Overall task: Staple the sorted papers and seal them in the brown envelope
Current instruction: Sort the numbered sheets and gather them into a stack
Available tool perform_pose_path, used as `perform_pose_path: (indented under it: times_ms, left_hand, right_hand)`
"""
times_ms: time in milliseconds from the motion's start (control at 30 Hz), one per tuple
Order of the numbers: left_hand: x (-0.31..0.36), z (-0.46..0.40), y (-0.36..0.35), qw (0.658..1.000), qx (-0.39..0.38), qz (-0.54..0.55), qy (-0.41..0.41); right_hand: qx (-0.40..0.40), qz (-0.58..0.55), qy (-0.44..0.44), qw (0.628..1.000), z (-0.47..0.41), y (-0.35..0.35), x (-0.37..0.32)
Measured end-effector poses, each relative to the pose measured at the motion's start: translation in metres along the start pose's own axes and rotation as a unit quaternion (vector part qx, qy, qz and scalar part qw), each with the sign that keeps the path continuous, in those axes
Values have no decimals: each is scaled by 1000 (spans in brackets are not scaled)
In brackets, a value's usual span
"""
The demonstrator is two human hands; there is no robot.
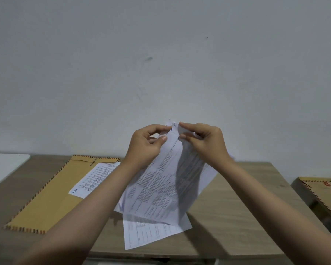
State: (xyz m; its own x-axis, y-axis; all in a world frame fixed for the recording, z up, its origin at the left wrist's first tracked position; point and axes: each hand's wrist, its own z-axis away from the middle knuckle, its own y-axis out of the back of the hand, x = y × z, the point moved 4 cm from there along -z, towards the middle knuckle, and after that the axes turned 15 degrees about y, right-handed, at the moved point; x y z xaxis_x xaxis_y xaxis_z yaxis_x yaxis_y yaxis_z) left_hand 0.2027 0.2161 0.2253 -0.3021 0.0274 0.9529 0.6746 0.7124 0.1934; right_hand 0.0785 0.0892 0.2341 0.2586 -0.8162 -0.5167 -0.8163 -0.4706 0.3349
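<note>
1. Nearest: loose printed sheet [157, 234] flat on wooden bench [227, 207], close to front edge, partly under the raised papers. Probably next for sorting or left over from the pile.
2. Above it: sheaf of printed papers [161, 188] lifted off bench, hanging down and fanned, lower corners drooping toward the loose sheet. Held by top corner only, likely so sheets can be squared or the corner checked for stapling.
3. Left hand [147, 144]: grip pinching top corner of sheaf, thumb and forefinger pressed on the paper, other fingers curled behind.
4. Right hand [201, 140]: grip pinching same corner from the other side, fingertips nearly meeting the left's. Two-handed pinch at one point suggests picking at or aligning the corner; staple there too small to tell.
5. No stapler in view, so stapling step judged not provable done; papers not in any envelope yet.
6. Left, further back: brown envelope [52, 194] lying flat on bench, striped border, flap end toward wall, string clasp visible. Placed within left reach, ready for loading.
7. On that envelope: small printed page [96, 178] with handwritten mark at near corner, resting on upper part. Maybe a label or an already sorted set.
8. Far right: second brown envelope [325, 196] at frame edge, red marks on it, well apart from hands.
9. Behind: plain grey wall [161, 54].
</note>
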Motion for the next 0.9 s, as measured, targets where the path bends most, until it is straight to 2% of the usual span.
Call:
perform_pose_path:
  times_ms: [167, 333, 567, 700, 800, 900]
  left_hand:
    - [4, 4, 48, 999, 33, -17, 36]
    - [-41, 22, 104, 987, 60, -80, 123]
    - [-115, 67, 169, 958, 50, -148, 241]
    - [-151, 75, 189, 947, 37, -126, 292]
    - [-173, 75, 195, 949, 19, -97, 301]
    - [-191, 72, 198, 950, 13, -89, 298]
  right_hand:
    - [-60, -87, -61, 993, -17, -44, -9]
    - [-99, -143, -145, 974, -1, -110, 21]
    - [-249, 1, -229, 941, 58, -218, 110]
    - [-380, 87, -193, 900, 76, -264, 135]
    - [-485, 179, -129, 846, 77, -288, 145]
    - [-517, 192, -151, 821, 80, -300, 160]
